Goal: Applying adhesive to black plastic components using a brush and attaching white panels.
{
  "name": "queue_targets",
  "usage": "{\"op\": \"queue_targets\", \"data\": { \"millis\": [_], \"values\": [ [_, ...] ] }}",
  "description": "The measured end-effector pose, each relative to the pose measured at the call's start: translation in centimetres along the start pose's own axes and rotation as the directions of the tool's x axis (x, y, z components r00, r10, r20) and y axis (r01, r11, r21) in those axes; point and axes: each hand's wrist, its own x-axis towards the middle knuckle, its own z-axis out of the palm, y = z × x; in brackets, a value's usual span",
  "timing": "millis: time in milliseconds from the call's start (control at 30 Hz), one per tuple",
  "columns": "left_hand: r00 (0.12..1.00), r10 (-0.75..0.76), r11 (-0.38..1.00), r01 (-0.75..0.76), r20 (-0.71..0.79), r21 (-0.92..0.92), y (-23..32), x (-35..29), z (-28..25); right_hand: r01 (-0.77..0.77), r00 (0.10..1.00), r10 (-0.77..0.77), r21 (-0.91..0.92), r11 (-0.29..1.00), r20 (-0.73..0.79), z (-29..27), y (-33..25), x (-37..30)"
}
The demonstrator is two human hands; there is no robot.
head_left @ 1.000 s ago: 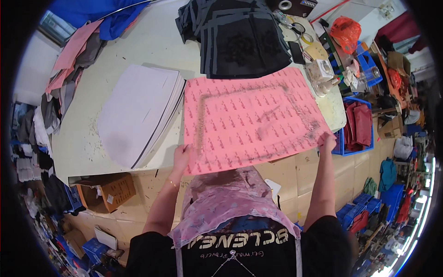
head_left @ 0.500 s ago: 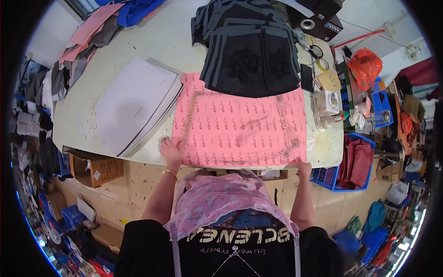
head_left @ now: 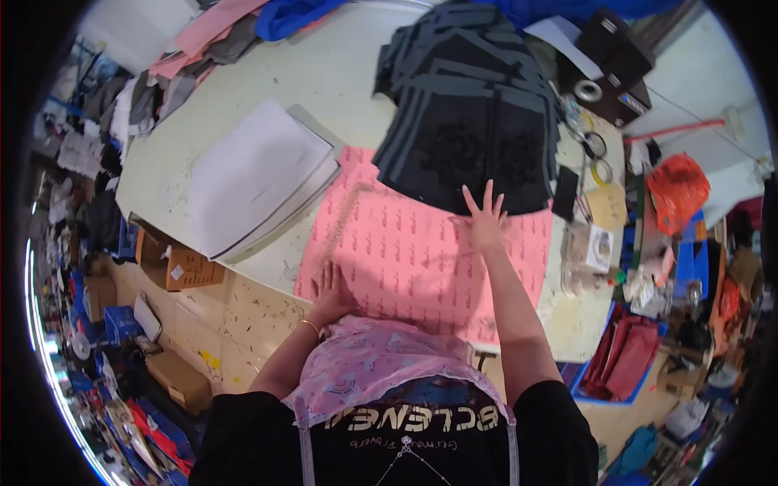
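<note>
Counting the clock from the middle of the pink sheet [head_left: 405, 263], a brown cardboard box [head_left: 192, 267] is showing at 9 o'clock, beside the near edge of the pale bench [head_left: 154, 178]. At 10 o'clock, a stack of white sheets [head_left: 259, 178] is lying close to the pink sheet. At 8 o'clock, the left hand [head_left: 331, 297] is resting upon the near left part of the pink sheet; its grip is standing apart, the fingers spreading a little. The pink sheet is lying on the bench, and its far part is passing under a pile of black pieces [head_left: 454, 154], which is lying at 1 o'clock. At 2 o'clock, the right hand [head_left: 485, 229] is reaching forward; its grip is also standing apart, the fingers fanning widely over the near edge of the pile. Farther out at 2 o'clock, a black phone [head_left: 566, 194] is lying; at 3 o'clock, a small white box [head_left: 598, 248] is standing.
</note>
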Motion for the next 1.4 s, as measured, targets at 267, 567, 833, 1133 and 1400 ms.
{"op": "queue_targets", "data": {
  "millis": [267,567,833,1133,1400],
  "values": [
    [0.993,-0.046,0.997,0.053,0.109,-0.063,-0.1,-0.3,-0.2,-0.337,0.907,0.366,-0.161,0.927,0.208,4.6,-4.3,13.4],
    [0.983,-0.038,0.998,0.048,0.182,-0.051,-0.3,-0.4,-0.3,-0.257,0.887,0.313,-0.199,0.946,0.341,2.0,-3.7,21.0],
    [0.989,0.130,0.976,-0.142,-0.076,-0.165,-1.1,-1.3,-8.0,0.191,0.980,-0.183,0.106,0.976,-0.078,5.9,-12.9,16.8],
    [0.409,-0.861,0.481,0.460,-0.302,-0.747,-33.3,4.9,-28.7,-0.010,0.892,-0.234,0.535,0.845,0.386,10.2,-33.8,23.9],
    [0.888,-0.328,-0.094,0.309,0.322,-0.946,-37.2,3.7,-27.7,-0.606,0.343,0.027,0.199,0.770,0.939,9.3,-41.3,28.7]
  ]
}}
